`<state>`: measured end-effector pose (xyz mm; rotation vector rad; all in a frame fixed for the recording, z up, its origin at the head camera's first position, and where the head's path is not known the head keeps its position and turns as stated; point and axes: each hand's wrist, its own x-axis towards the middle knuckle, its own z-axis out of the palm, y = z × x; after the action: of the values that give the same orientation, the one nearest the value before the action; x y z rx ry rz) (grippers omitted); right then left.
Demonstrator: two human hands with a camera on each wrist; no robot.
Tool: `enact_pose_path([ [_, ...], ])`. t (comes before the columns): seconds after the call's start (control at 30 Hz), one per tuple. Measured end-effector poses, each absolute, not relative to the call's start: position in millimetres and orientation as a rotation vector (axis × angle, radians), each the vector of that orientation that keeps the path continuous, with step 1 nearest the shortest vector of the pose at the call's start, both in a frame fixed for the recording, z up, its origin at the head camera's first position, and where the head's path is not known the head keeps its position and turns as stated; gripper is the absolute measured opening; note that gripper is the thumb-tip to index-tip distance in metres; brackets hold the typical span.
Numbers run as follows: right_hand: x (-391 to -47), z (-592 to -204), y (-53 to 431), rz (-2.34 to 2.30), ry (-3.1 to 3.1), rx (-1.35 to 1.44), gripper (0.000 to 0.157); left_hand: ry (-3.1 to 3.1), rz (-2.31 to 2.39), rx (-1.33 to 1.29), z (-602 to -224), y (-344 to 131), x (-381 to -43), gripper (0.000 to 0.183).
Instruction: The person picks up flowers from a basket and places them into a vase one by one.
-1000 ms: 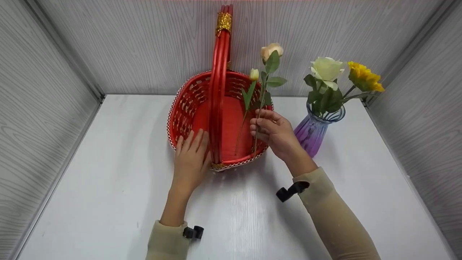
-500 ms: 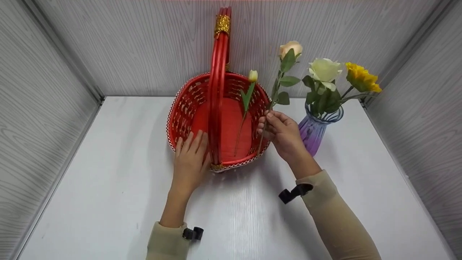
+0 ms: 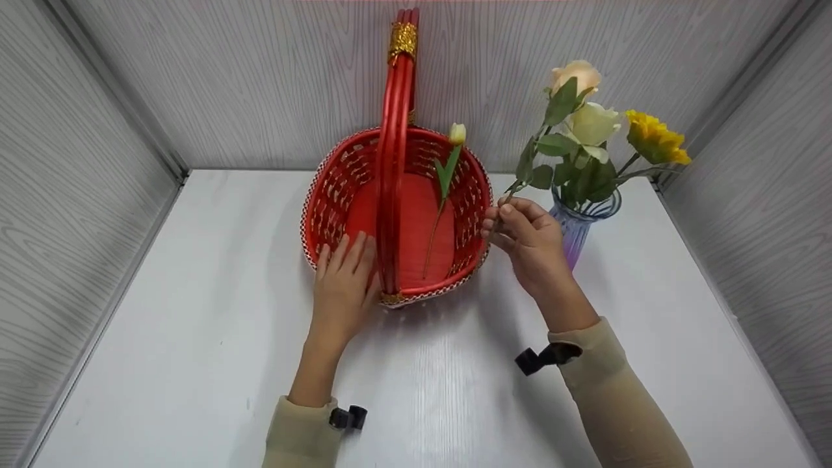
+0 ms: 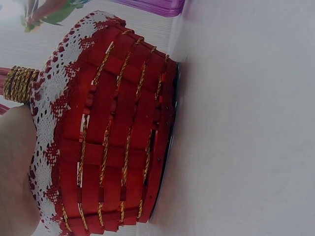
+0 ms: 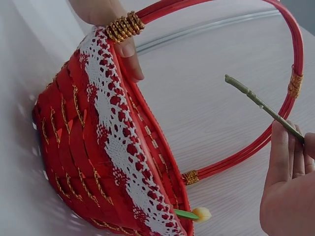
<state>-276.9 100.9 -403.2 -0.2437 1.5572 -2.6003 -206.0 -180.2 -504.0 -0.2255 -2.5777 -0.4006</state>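
My right hand (image 3: 530, 240) pinches the stem (image 5: 260, 104) of a peach rose (image 3: 575, 78) between thumb and fingers, right of the basket. The rose leans right; its bloom overlaps the white rose behind it in the head view. My left hand (image 3: 344, 286) rests over the near rim of the red woven basket (image 3: 331, 169), left of the handle's base, with fairly straight fingers reaching inside. A pale yellow tulip (image 3: 457, 134) leans in the basket's right half, its bloom above the rim. White lace (image 4: 49, 108) trims the rim.
A blue-purple glass vase (image 3: 572, 244), partly behind my right hand, holds a white rose (image 3: 593, 127) and a yellow sunflower (image 3: 656, 138). The basket's tall red handle (image 3: 393, 117) arches over its middle. Grey wood-grain panels (image 3: 260, 84) enclose the white table (image 3: 195, 325) at back and sides.
The peach rose has moved right, from over the basket's right side to in front of the vase, carried by my right hand. My left hand stays on the rim; the tulip stays in the basket.
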Motion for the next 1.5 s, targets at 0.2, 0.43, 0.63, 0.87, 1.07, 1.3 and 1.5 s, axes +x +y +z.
enact_pose_path([
  [0.2, -267, -396, 110, -2.629, 1.559, -0.287, 0.008, -2.569, -0.406, -0.233, -505, -180, -206, 0.059],
  [0.43, -262, -389, 120, -2.71, 1.595, -0.311, 0.006, -2.589, -0.401, -0.225, -504, -181, -207, 0.061],
  [0.63, -263, -388, 131, -2.818, 1.539, -0.238, 0.01, -2.588, -0.405, -0.23, -504, -180, -206, 0.06],
  [0.87, -267, -390, 143, -2.97, 1.428, -0.15, 0.014, -2.576, -0.417, -0.222, -504, -180, -206, 0.06],
  [1.07, -272, -388, 155, -3.095, 1.322, -0.088, 0.016, -2.589, -0.417, -0.213, -504, -181, -206, 0.061],
  [1.3, -276, -383, 170, -3.166, 1.253, -0.022, 0.023, -2.579, -0.428, -0.22, -503, -180, -207, 0.06],
  [1.5, -278, -379, 182, -3.221, 1.197, 0.077, 0.028, -2.58, -0.415, -0.227, -504, -180, -207, 0.058],
])
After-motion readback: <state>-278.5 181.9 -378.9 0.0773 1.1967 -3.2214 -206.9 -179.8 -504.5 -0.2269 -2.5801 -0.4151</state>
